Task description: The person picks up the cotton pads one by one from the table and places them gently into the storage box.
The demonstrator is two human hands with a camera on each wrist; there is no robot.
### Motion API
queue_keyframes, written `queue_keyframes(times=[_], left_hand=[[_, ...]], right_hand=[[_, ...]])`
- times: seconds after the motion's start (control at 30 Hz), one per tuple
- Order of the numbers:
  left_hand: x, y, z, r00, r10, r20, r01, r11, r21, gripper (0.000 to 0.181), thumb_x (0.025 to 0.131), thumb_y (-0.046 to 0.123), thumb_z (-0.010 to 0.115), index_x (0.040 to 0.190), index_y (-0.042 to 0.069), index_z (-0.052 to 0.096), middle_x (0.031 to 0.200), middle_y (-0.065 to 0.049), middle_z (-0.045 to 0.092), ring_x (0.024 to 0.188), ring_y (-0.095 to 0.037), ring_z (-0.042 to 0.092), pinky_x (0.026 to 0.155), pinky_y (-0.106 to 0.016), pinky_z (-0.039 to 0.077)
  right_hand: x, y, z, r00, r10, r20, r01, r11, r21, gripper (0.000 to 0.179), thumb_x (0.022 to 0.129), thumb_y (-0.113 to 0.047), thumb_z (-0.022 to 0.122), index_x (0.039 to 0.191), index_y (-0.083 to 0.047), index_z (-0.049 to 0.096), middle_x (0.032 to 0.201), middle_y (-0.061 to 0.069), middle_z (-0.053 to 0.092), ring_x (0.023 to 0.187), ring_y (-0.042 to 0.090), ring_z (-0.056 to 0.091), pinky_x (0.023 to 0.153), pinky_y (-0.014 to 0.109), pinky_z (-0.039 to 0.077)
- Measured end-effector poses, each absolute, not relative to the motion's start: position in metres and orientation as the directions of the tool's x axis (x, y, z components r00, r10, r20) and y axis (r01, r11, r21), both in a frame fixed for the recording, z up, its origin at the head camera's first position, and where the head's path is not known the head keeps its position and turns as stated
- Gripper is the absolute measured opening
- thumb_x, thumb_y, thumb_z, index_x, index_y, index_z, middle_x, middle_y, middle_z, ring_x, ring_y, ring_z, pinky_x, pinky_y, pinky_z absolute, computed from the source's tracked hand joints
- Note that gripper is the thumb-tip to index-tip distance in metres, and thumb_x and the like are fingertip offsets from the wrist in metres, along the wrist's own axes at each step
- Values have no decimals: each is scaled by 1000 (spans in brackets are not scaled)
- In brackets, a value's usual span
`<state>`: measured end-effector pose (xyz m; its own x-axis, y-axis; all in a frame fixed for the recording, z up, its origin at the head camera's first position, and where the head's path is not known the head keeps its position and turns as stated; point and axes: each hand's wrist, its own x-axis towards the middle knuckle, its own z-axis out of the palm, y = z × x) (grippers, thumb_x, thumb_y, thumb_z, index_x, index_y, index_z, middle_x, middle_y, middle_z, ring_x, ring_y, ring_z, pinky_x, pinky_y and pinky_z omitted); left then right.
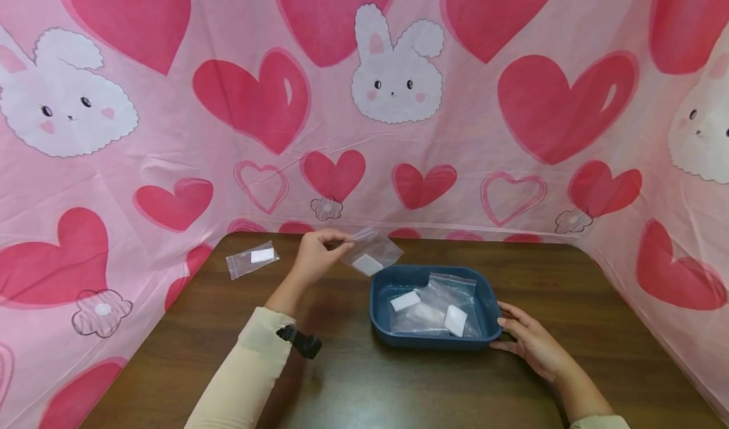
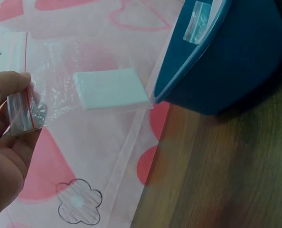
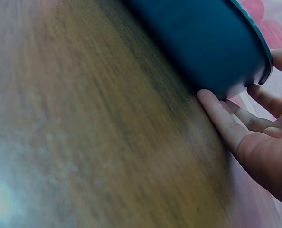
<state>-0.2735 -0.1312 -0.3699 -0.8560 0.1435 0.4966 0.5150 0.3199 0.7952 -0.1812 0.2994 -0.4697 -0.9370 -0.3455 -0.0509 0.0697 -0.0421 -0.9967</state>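
Left hand (image 1: 316,255) pinches clear, seemingly plastic bag (image 1: 373,245) holding flat white rectangle (image 1: 367,264).

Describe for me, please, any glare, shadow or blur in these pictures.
Head view: pale sheen on the near tabletop; left wrist view: dark shadow under the blue container, small highlights on the clear bag; right wrist view: bright glare lower left, wood grain looking soft.

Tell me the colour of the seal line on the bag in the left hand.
Red; the seal line shows best in the left wrist view.
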Motion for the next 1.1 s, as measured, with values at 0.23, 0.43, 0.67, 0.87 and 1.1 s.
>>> queue_keyframes(times=[0.23, 0.43, 0.67, 0.87, 1.1], left_hand=[[-270, -122, -366, -873, 173, 456, 488, 293, 822, 20, 83, 8, 78, 100, -1, 75, 95, -14, 72, 76, -20, 62, 65, -21, 53], [-270, -114, -363, -863, 198, 465, 504, 283, 816, 20, 82, 10, 79, 99, 0, 76, 93, -13, 73, 75, -19, 62, 66, -22, 54], [-271, -107, -362, -835, 246, 493, 547, 266, 794, 18, 82, 12, 79, 98, 4, 77, 91, -7, 73, 73, -18, 63, 67, -28, 57], [-270, -99, -361, -845, 274, 459, 524, 257, 812, 16, 83, 13, 78, 98, 6, 78, 92, -4, 73, 76, -20, 63, 68, -32, 57], [-267, -89, -363, -837, 326, 439, 521, 234, 821, 16, 85, 12, 77, 100, 7, 77, 92, -4, 72, 76, -20, 63, 66, -32, 58]], right_hand=[[-180, 298, -471, -940, -334, -71, 84, -22, -996, 51, 104, -18, 45, 146, 5, 27, 130, 3, 47, 109, 14, 59, 89, 44, 53], [-180, 299, -472, -937, -345, -54, 68, -27, -997, 51, 104, -18, 45, 146, 6, 27, 130, 2, 47, 109, 14, 59, 89, 44, 53], [-181, 299, -471, -935, -352, -39, 58, -44, -997, 49, 105, -16, 44, 146, 6, 28, 128, -1, 50, 108, 14, 60, 88, 43, 53], [-181, 300, -471, -925, -379, -13, 37, -57, -998, 48, 105, -15, 42, 147, 4, 28, 129, -2, 49, 110, 13, 59, 88, 42, 53], [-180, 301, -473, -920, -392, 4, 28, -77, -997, 40, 105, -14, 41, 145, -5, 37, 129, -4, 50, 111, 13, 59, 88, 41, 53]])
